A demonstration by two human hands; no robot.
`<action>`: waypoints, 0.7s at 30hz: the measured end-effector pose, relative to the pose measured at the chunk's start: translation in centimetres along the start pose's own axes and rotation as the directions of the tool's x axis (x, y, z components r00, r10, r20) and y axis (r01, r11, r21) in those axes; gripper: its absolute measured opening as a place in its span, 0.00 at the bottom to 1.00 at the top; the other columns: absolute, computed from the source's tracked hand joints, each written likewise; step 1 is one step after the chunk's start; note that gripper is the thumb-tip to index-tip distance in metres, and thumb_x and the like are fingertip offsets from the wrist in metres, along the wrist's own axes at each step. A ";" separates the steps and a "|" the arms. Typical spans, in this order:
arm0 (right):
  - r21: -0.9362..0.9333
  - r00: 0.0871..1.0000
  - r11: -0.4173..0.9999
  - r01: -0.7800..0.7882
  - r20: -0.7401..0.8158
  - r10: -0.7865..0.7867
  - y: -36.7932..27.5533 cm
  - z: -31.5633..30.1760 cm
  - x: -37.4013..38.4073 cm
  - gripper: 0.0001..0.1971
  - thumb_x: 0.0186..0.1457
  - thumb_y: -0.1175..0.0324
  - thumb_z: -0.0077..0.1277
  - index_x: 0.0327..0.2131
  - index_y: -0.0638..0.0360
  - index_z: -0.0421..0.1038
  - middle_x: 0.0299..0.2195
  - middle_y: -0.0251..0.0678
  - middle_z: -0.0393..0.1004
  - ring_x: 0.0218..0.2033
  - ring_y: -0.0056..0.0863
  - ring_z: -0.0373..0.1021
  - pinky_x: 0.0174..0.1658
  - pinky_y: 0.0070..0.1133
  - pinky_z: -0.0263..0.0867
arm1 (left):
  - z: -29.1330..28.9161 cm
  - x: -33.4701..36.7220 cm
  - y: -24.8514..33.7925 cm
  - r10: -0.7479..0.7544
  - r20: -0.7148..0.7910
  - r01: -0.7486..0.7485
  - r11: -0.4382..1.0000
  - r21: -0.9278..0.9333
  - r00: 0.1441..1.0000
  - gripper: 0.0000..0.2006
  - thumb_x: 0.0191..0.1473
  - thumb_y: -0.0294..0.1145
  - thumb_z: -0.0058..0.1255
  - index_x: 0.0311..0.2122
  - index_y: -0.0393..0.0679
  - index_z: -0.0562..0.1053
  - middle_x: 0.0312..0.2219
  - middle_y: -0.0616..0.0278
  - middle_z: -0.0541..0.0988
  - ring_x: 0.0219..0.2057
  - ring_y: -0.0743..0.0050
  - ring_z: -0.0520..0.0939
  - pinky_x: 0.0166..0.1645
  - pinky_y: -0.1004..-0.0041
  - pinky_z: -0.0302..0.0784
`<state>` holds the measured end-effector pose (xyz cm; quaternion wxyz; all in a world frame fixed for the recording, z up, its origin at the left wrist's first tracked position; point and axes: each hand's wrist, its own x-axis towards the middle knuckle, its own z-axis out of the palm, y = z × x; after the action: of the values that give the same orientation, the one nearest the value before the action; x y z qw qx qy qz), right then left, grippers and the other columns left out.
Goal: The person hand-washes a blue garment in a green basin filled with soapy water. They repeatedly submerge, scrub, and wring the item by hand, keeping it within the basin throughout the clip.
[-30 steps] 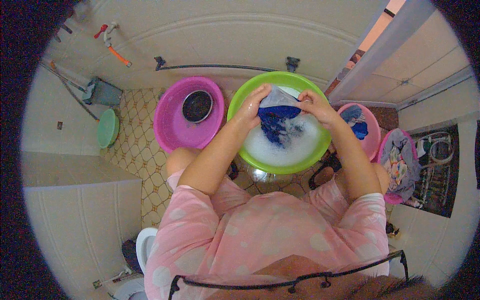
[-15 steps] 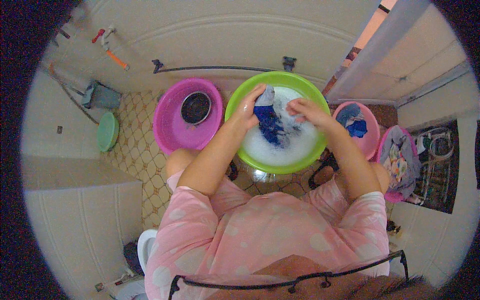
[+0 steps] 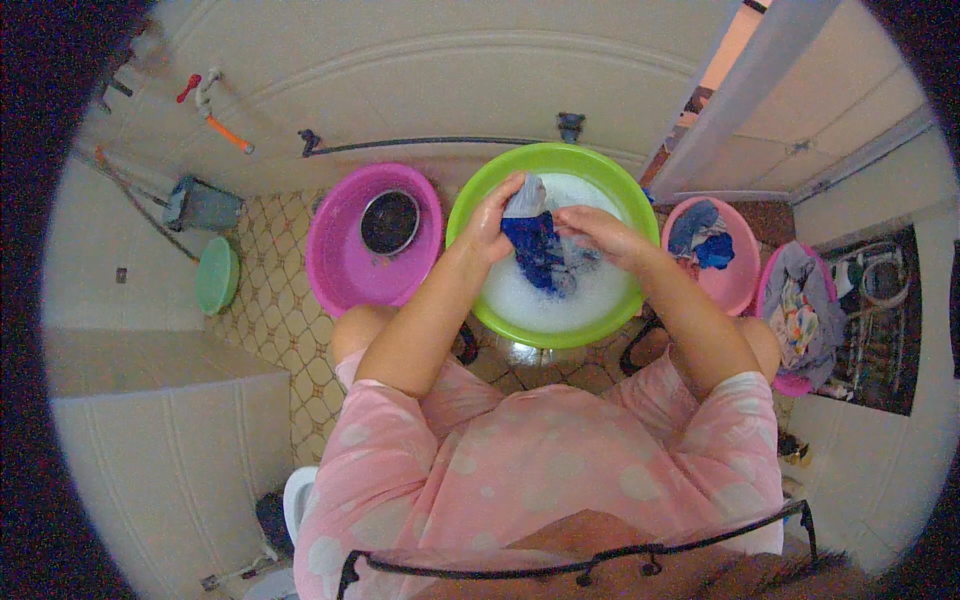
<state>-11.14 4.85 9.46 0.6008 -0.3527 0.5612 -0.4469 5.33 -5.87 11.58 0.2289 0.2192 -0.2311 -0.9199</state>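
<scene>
A wet blue and grey cloth garment (image 3: pixel 538 245) hangs into the suds of a lime-green basin (image 3: pixel 470 305) in front of me. My left hand (image 3: pixel 490 220) is closed on the garment's grey upper end, at the basin's left side. From the right, my right hand (image 3: pixel 605 235) reaches over the foam with its fingers stretched toward the garment. Its fingertips are at the cloth's right edge; whether they touch it is hard to tell. White foam (image 3: pixel 560 315) covers the water, and the cloth's lower part is partly in it.
Left of the basin stands a magenta tub (image 3: pixel 335 275) holding a dark round pan (image 3: pixel 390 222). On the right are a pink basin (image 3: pixel 735 285) with blue and grey cloth, and a pink laundry basket (image 3: pixel 795 385) of clothes. A green bowl (image 3: pixel 217 275) and tap (image 3: pixel 205 95) are at left.
My right hand has moved left and closer to the garment. My left hand keeps its hold on the grey end, and the view has shifted slightly.
</scene>
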 end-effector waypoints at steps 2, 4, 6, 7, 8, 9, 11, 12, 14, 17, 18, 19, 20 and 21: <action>0.003 0.999 1.000 -0.023 0.045 0.023 1.0 0.1 0.5 0.15 0.49 0.57 0.47 0.37 0.55 0.66 0.31 0.25 0.67 0.35 0.16 0.62 0.40 0.16 0.57 | 0.3 -0.1 0.0 -0.017 -0.004 0.017 1.000 0.012 1.000 0.08 0.49 0.36 0.45 0.34 0.46 0.69 0.29 0.64 0.74 0.31 0.71 0.75 0.37 0.69 0.71; 0.030 0.997 0.998 0.052 0.063 -0.054 1.2 -0.2 0.9 0.14 0.48 0.58 0.48 0.36 0.55 0.66 0.32 0.25 0.67 0.35 0.17 0.62 0.41 0.18 0.57 | -0.4 0.5 -0.1 0.002 0.037 -0.003 1.000 0.018 0.999 0.12 0.49 0.40 0.44 0.35 0.44 0.69 0.31 0.59 0.74 0.34 0.65 0.74 0.42 0.65 0.69; 0.121 0.991 0.985 0.127 0.029 -0.132 1.1 -0.4 1.1 0.13 0.48 0.59 0.48 0.35 0.56 0.66 0.31 0.27 0.67 0.34 0.19 0.63 0.40 0.18 0.58 | -1.0 0.9 -0.2 0.015 0.039 -0.015 1.000 0.017 0.999 0.14 0.49 0.41 0.43 0.36 0.42 0.69 0.33 0.57 0.74 0.36 0.63 0.74 0.45 0.63 0.68; 0.194 0.985 0.966 0.169 -0.020 -0.169 0.7 -0.5 1.0 0.13 0.48 0.60 0.48 0.34 0.56 0.66 0.30 0.28 0.68 0.34 0.20 0.64 0.39 0.18 0.59 | -0.8 0.8 -0.1 0.015 0.025 -0.016 1.000 0.016 1.000 0.14 0.49 0.41 0.43 0.37 0.42 0.69 0.34 0.57 0.74 0.37 0.63 0.74 0.45 0.64 0.68; 0.263 0.977 0.941 0.213 -0.072 -0.201 0.3 -0.5 0.9 0.12 0.48 0.60 0.47 0.34 0.57 0.66 0.30 0.29 0.68 0.33 0.22 0.65 0.37 0.18 0.60 | -0.5 0.7 -0.1 0.016 0.012 -0.016 1.000 0.014 1.000 0.15 0.49 0.41 0.43 0.38 0.42 0.69 0.35 0.57 0.74 0.37 0.63 0.74 0.45 0.64 0.67; 0.356 0.969 0.901 0.247 -0.111 -0.222 0.0 -1.1 1.0 0.11 0.48 0.62 0.47 0.33 0.57 0.66 0.29 0.29 0.68 0.33 0.22 0.65 0.37 0.19 0.60 | -0.3 0.6 -0.1 0.013 0.007 -0.013 1.000 0.016 1.000 0.15 0.49 0.41 0.43 0.38 0.42 0.69 0.35 0.57 0.74 0.38 0.63 0.73 0.45 0.64 0.67; 0.523 0.949 0.792 0.316 -0.194 -0.250 -1.1 -2.5 1.0 0.08 0.47 0.66 0.47 0.31 0.57 0.66 0.27 0.29 0.68 0.32 0.23 0.65 0.37 0.20 0.62 | 0.1 0.5 0.0 0.007 -0.001 -0.007 1.000 0.021 1.000 0.16 0.49 0.40 0.43 0.40 0.41 0.68 0.36 0.58 0.73 0.39 0.64 0.73 0.46 0.65 0.67; 0.576 0.945 0.749 0.327 -0.189 -0.267 -1.4 -3.0 0.8 0.07 0.46 0.68 0.46 0.30 0.57 0.65 0.27 0.29 0.68 0.32 0.23 0.65 0.38 0.21 0.61 | 0.2 0.4 0.0 0.047 0.002 -0.047 0.996 0.078 0.999 0.16 0.49 0.40 0.43 0.41 0.41 0.68 0.37 0.58 0.73 0.40 0.64 0.73 0.47 0.65 0.67; 0.675 0.936 0.655 0.340 -0.178 -0.302 -3.2 -3.2 -0.3 0.05 0.44 0.73 0.45 0.28 0.57 0.64 0.27 0.29 0.67 0.32 0.24 0.65 0.40 0.22 0.61 | 0.4 0.2 -0.1 0.129 0.013 -0.129 0.973 0.190 0.992 0.17 0.49 0.41 0.43 0.42 0.41 0.67 0.38 0.58 0.73 0.41 0.64 0.72 0.48 0.65 0.66; 0.686 0.927 0.642 0.343 -0.138 -0.349 -2.8 -4.8 -0.1 0.04 0.42 0.73 0.44 0.26 0.55 0.62 0.25 0.31 0.67 0.32 0.25 0.65 0.41 0.24 0.60 | -0.5 1.2 -0.4 0.099 -0.031 -0.088 0.963 0.255 0.995 0.18 0.50 0.41 0.42 0.43 0.42 0.66 0.39 0.59 0.72 0.42 0.64 0.72 0.49 0.65 0.65; 0.688 0.918 0.634 0.352 -0.122 -0.378 -3.0 -5.0 -0.1 0.04 0.42 0.73 0.44 0.26 0.55 0.61 0.25 0.32 0.66 0.32 0.26 0.65 0.41 0.24 0.60 | -0.7 1.4 -0.5 0.068 -0.025 -0.058 0.957 0.284 0.997 0.17 0.51 0.41 0.41 0.43 0.42 0.66 0.39 0.60 0.72 0.41 0.67 0.72 0.48 0.67 0.65; 0.691 0.923 0.637 0.341 -0.120 -0.364 -3.4 -4.9 -0.6 0.04 0.42 0.72 0.44 0.25 0.55 0.61 0.25 0.32 0.66 0.32 0.26 0.65 0.41 0.24 0.60 | 0.9 0.7 -0.3 0.031 -0.021 -0.023 0.950 0.310 0.999 0.16 0.52 0.40 0.39 0.42 0.42 0.67 0.39 0.61 0.72 0.40 0.70 0.72 0.46 0.69 0.66; 0.696 0.930 0.641 0.322 -0.106 -0.352 -4.2 -4.4 -1.2 0.04 0.42 0.72 0.44 0.24 0.55 0.61 0.25 0.32 0.66 0.32 0.26 0.65 0.41 0.25 0.61 | 1.8 0.2 -0.1 0.005 -0.024 0.004 0.942 0.336 1.000 0.15 0.53 0.40 0.38 0.42 0.43 0.67 0.39 0.61 0.72 0.39 0.72 0.73 0.45 0.71 0.66; 0.701 0.936 0.645 0.303 -0.091 -0.340 -4.6 -4.2 -1.3 0.03 0.41 0.72 0.44 0.24 0.54 0.60 0.25 0.32 0.66 0.32 0.26 0.65 0.41 0.25 0.61 | 1.5 0.5 -0.2 -0.033 -0.049 0.049 0.922 0.384 0.998 0.17 0.53 0.42 0.36 0.43 0.42 0.66 0.40 0.61 0.71 0.40 0.72 0.72 0.46 0.71 0.66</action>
<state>-15.87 4.79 13.73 0.6139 -0.2007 0.2609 -0.7175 4.10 -5.50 12.46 0.1667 0.2837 -0.3978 -0.8564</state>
